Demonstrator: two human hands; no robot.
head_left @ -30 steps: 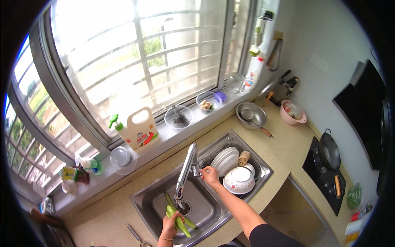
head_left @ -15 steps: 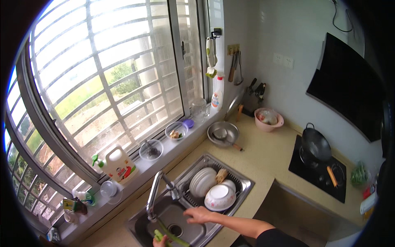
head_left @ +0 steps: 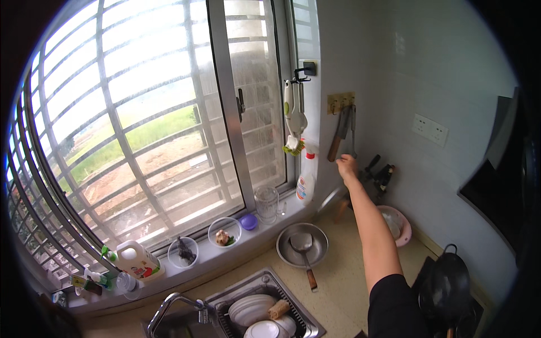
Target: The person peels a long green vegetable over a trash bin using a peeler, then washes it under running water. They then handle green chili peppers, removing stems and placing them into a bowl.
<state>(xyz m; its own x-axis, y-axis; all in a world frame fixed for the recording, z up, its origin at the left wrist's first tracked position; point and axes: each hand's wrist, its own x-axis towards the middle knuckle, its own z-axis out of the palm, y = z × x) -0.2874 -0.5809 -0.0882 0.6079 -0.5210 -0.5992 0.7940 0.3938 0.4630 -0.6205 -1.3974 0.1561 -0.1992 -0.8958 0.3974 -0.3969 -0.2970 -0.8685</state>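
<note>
My right hand (head_left: 347,167) is raised at the wall, fingers loosely bent and apart beside the lower end of a wooden-handled knife (head_left: 338,135). It hangs from a hook rack (head_left: 341,102) with a metal utensil (head_left: 353,129) next to it; whether my fingertips touch either is unclear. Below my hand stands a knife block with black-handled knives (head_left: 376,176). Left of the rack, a peeler-like tool and green brush (head_left: 293,146) hang above a white spray bottle (head_left: 306,177). My left hand is out of view.
A steel bowl with a ladle (head_left: 287,253) sits on the counter, with a pink basin (head_left: 403,236) behind my arm. Dishes fill the drainer (head_left: 253,307) beside the faucet (head_left: 174,298). A wok (head_left: 445,281) rests at right; bowls and bottles line the windowsill (head_left: 208,253).
My right hand has left the faucet and sink and risen to the hanging utensils. My left hand and the green vegetables have dropped out of view as the camera swung up toward the corner.
</note>
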